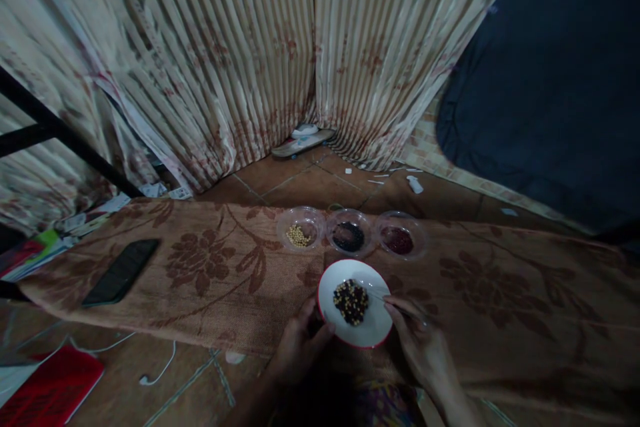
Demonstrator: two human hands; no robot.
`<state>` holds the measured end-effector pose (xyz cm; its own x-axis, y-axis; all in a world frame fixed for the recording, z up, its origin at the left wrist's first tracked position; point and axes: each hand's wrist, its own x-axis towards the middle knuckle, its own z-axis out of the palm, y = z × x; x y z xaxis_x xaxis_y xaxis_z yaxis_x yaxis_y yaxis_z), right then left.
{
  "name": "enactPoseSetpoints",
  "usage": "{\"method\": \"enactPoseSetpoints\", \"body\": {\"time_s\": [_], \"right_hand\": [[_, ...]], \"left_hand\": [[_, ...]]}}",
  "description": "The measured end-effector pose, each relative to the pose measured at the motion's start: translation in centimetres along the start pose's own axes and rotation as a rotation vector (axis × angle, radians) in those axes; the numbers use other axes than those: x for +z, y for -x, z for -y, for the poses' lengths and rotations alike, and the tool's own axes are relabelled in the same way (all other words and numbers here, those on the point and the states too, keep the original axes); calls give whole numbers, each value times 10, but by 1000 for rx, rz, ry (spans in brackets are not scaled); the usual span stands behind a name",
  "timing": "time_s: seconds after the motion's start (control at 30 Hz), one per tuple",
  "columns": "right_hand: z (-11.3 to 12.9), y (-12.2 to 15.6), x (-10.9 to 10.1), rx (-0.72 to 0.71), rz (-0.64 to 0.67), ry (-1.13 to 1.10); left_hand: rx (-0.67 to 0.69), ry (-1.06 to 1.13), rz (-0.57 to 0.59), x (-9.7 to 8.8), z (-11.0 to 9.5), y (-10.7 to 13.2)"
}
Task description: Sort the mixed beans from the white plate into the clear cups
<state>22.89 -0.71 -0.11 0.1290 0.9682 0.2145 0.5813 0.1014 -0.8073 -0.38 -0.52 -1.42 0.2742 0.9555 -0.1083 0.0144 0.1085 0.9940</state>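
A white plate (333, 280) with a red rim sits near the front edge of the cloth-covered bench. On it lies a mixed pile of beans (351, 302), dark and pale yellow. My left hand (300, 340) grips the plate's left rim, thumb on top. My right hand (423, 340) is closed at the right rim around a thin, shiny tool (379, 292) that reaches over the plate; its exact kind is unclear. Behind the plate stand three clear plastic cups in a row: yellow beans (298, 235), black beans (349, 237) and dark red beans (397, 239).
A brown floral cloth (225, 293) covers the bench. A dark phone (121, 272) lies on its left part. Striped curtains (250, 60) hang beyond, with a skateboard (303, 143) at their foot. A red item (55, 387) and a white earphone cable (163, 373) lie on the floor.
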Motion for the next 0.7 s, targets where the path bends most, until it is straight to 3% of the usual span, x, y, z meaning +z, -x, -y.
{"method": "enactPoseSetpoints", "body": {"time_s": [0.3, 0.53, 0.7], "right_hand": [[0, 0, 2, -81, 34, 95], [5, 1, 3, -74, 17, 79], [11, -7, 11, -131, 74, 51]], "left_hand": [[7, -1, 0, 0, -1, 0], [14, -22, -13, 1, -1, 0], [11, -6, -25, 2, 4, 0]]}}
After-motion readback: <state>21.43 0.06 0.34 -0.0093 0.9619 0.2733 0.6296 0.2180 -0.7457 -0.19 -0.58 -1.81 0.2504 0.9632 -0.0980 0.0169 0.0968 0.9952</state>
